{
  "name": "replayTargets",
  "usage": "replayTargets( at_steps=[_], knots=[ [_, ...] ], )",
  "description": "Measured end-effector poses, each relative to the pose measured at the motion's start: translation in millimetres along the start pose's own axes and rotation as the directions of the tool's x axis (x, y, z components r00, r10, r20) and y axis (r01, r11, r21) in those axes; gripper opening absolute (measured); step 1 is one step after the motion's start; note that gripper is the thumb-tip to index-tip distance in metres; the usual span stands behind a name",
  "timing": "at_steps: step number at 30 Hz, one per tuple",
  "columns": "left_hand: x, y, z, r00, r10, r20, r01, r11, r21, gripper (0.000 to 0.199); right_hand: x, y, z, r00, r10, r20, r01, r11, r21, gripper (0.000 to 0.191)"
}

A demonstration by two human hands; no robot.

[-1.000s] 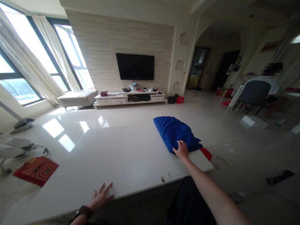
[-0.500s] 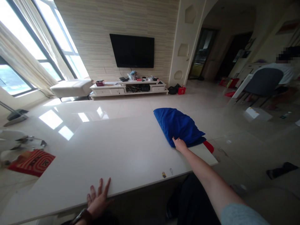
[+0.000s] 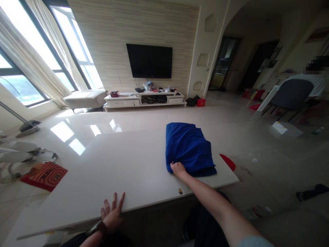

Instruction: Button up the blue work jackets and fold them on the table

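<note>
A blue folded cloth, possibly a garment, lies on the right part of the white table. My right hand is closed on its near left corner, fingers pinching the fabric. Its far edge looks uneven, with layers stacked. My left hand rests at the table's near edge with fingers spread and nothing in it. On that wrist is a dark watch. A small yellow sticker is on the tabletop near the front edge, below my right hand.
A red and orange bag lies on the floor left of the table. A red rounded object shows past the right edge. Further off stand a TV cabinet, a padded bench and a grey chair with a person seated.
The blue cloth has turned and slid left and nearer, its shape now squarer. My right hand moved with it, from pointing to gripping its corner. My left hand stays at the table edge.
</note>
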State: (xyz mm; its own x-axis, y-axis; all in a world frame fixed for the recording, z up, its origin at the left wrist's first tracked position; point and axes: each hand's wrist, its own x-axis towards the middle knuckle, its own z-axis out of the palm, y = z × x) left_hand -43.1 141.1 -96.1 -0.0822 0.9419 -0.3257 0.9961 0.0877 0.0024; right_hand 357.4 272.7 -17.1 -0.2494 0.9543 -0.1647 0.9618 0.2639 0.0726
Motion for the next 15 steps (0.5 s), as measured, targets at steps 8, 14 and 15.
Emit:
replayTargets(
  at_steps=[8,14,15],
  knots=[
    [-8,14,-15.4,0.999,-0.033,-0.041,0.031,0.998,-0.049,0.110,-72,-106,-17,0.958,-0.285,-0.014,0.280,0.929,0.243,0.058],
    [-3,24,-59.5,0.995,0.037,-0.094,-0.077,0.882,-0.464,0.061,-125,2,-20,0.993,0.081,-0.086,-0.014,0.801,0.599,0.078],
    [-2,27,-68.6,0.989,0.060,-0.132,-0.127,0.802,-0.584,0.055,-133,16,-13,0.988,0.153,-0.007,-0.117,0.785,0.609,0.087]
  ],
)
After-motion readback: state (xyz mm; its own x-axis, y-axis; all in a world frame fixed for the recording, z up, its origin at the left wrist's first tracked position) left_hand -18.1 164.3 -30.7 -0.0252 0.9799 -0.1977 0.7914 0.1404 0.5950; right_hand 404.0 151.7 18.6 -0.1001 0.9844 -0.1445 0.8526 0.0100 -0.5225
